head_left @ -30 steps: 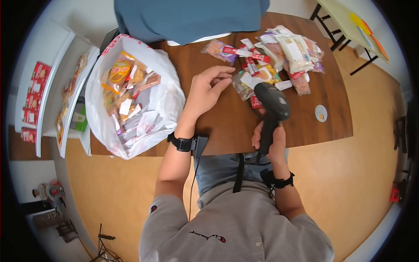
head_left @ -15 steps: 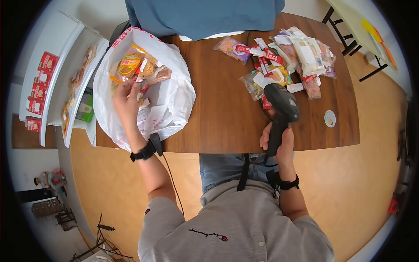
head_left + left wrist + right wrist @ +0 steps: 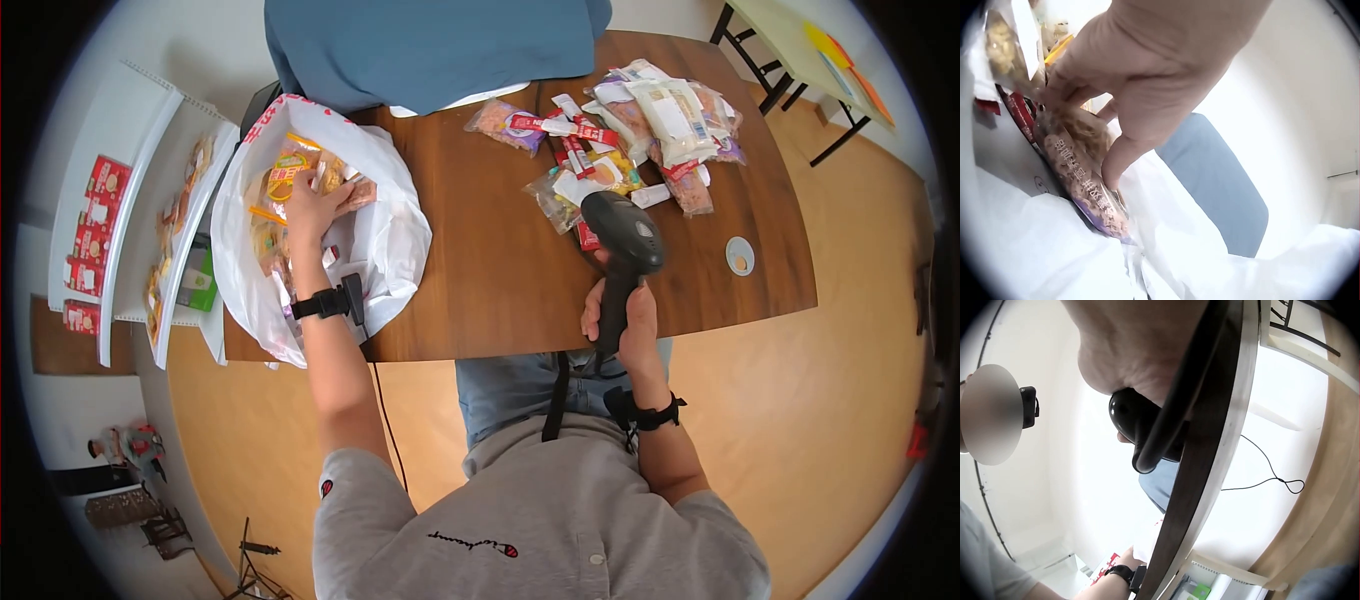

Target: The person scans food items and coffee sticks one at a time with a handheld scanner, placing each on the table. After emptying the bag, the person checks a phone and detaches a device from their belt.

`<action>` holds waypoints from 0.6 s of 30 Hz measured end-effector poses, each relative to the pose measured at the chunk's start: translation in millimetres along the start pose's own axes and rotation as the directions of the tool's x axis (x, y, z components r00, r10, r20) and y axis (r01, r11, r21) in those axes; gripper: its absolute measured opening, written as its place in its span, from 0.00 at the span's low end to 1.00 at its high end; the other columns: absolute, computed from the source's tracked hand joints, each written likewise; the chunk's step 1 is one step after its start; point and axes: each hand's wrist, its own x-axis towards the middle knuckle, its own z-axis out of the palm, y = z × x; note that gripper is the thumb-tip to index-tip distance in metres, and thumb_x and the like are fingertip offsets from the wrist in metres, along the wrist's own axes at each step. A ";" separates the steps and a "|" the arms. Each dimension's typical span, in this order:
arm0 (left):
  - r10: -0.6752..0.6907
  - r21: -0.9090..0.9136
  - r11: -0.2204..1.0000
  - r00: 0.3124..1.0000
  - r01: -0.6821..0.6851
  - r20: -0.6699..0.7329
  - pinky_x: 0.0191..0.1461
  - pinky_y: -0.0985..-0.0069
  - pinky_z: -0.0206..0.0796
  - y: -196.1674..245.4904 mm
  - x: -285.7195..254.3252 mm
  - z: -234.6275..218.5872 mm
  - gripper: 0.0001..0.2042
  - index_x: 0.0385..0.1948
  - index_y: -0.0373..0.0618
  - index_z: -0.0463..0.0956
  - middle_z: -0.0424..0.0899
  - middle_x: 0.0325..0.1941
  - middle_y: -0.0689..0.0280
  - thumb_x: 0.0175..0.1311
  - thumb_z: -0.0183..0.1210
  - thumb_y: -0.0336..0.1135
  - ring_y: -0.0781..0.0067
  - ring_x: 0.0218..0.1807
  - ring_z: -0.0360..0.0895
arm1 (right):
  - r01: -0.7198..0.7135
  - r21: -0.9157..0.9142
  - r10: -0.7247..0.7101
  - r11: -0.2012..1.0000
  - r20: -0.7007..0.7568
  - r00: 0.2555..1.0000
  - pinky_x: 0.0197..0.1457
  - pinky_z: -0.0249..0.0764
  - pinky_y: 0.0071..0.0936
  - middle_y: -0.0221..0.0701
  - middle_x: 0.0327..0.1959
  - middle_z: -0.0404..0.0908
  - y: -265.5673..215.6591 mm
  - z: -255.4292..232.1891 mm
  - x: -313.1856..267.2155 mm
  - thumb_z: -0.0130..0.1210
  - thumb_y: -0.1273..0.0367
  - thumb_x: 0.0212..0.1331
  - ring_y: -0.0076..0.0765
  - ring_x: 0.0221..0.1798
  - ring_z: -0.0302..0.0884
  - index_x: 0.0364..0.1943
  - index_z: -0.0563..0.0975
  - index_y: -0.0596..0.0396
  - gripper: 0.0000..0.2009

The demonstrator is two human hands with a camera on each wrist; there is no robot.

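Left hand moved deeper into white bag, fingers now pinching snack packet, right hand still gripping scanner

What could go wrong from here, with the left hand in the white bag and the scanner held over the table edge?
The white plastic bag sits at the table's corner, partly overhanging; pulling the snack packet that the left hand pinches may drag it off. Other packets crowd the fingers, so extras might spill out. The right hand holds the barcode scanner close above the scanned snack pile; a careless swing could scatter it.
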 end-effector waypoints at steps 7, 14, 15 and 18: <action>-0.089 -0.673 0.728 0.991 0.133 0.099 0.34 0.76 0.69 -2.9 -18.6 -23.6 0.26 0.54 0.41 0.72 0.84 0.43 0.59 0.60 0.65 0.47 0.67 0.40 0.83 | 0.017 0.000 -0.017 1.000 0.057 0.998 0.27 0.69 0.22 0.32 0.25 0.72 -1.6 -2.3 0.4 0.39 0.40 0.68 0.23 0.21 0.71 0.67 0.61 0.60 0.38; 0.452 -0.858 0.048 0.755 0.511 0.475 0.29 0.79 0.73 99.4 -54.1 -1.3 0.24 0.58 0.43 0.69 0.83 0.50 0.57 0.72 0.49 0.54 0.56 0.38 0.85 | -0.024 0.056 0.018 0.998 0.096 0.995 0.27 0.69 0.20 0.32 0.26 0.73 1.5 -6.0 1.7 0.40 0.43 0.70 0.22 0.22 0.71 0.67 0.61 0.57 0.35; 0.452 -0.831 0.050 0.730 0.553 0.513 0.27 0.79 0.73 119.1 -58.8 9.1 0.25 0.58 0.42 0.68 0.83 0.50 0.56 0.73 0.48 0.54 0.55 0.36 0.85 | -0.018 0.040 0.013 0.999 0.120 0.993 0.28 0.69 0.19 0.31 0.27 0.73 0.3 -7.5 1.2 0.41 0.44 0.70 0.22 0.22 0.71 0.67 0.61 0.57 0.33; 0.522 -0.798 0.194 0.629 0.570 0.576 0.16 0.86 0.58 159.1 -69.9 36.6 0.26 0.58 0.42 0.67 0.84 0.45 0.57 0.74 0.45 0.56 0.61 0.30 0.85 | -0.020 -0.009 0.021 1.000 0.137 0.990 0.28 0.69 0.19 0.31 0.28 0.73 -10.7 -6.0 -2.7 0.42 0.45 0.70 0.21 0.23 0.71 0.66 0.61 0.56 0.32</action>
